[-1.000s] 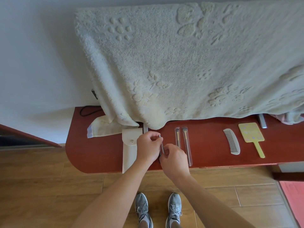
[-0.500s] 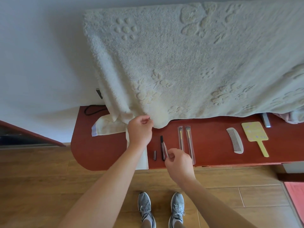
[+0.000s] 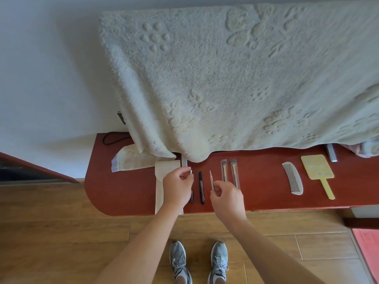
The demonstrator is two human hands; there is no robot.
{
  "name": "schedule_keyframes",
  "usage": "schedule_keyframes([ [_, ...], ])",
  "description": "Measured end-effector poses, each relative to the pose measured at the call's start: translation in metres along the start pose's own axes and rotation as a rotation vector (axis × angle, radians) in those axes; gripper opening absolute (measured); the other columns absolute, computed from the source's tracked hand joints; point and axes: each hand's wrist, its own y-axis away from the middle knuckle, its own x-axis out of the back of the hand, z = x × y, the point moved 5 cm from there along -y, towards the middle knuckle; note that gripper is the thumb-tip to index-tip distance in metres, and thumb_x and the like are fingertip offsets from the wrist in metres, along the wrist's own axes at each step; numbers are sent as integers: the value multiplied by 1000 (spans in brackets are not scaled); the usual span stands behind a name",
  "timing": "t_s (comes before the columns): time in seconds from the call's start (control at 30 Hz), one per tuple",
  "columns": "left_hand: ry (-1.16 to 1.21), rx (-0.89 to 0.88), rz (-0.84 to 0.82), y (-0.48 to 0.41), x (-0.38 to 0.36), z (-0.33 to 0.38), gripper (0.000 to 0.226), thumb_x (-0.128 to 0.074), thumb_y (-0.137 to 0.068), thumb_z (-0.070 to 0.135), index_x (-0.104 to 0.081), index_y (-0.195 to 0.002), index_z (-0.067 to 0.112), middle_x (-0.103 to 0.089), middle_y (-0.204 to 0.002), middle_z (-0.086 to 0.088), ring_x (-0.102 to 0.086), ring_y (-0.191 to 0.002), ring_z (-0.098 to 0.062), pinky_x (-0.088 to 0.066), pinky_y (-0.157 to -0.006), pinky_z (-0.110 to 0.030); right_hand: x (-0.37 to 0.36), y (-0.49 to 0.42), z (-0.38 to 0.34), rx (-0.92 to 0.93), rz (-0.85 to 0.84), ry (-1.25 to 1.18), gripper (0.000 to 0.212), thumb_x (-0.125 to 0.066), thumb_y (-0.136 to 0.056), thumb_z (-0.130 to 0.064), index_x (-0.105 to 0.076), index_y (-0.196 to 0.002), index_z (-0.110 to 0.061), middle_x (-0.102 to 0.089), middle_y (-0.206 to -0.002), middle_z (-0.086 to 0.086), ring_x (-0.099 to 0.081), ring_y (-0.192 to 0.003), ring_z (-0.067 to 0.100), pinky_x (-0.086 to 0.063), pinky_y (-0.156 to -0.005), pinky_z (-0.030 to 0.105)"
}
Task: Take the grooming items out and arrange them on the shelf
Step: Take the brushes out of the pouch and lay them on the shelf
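Right hand [image 3: 227, 198] pinches slim pale-pink pencil [image 3: 211, 179], left hand [image 3: 177, 187] a silvery cap [image 3: 190, 172].

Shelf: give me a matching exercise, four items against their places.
Items: 1 comb; 2 silver cap; 3 black pen; 4 pencil.
Places: A pinched by right hand; B between brushes and mirror; C pinched by left hand; D lying flat between the hands.
Pairs: 1-B, 2-C, 3-D, 4-A.
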Motion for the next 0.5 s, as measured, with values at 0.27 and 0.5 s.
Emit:
schedule_keyframes([
  [0.27,-131,4,-38,-15,-12,-18,22,-68,-87,7,-73,-107,14,-66,-79,11,-62,-74,-1,-42,-65,0,-9,-31,7,-77,-62,66,31,-53,-83,-5,-42,-58,-19,-47,-64,-2,-40,-52,10,-34,-49,20],
  [0.5,-273,-26,-129,-27,-31,-28,22,-68,-89,9,-74,-110,12,-69,-84,6,-63,-73,-7,-51,-77,-16,-24,-52,17,-127,-138,131,38,-51,-85,-4,-35,-58,-24,-46,-69,-2,-42,-54,8,-26,-45,15],
])
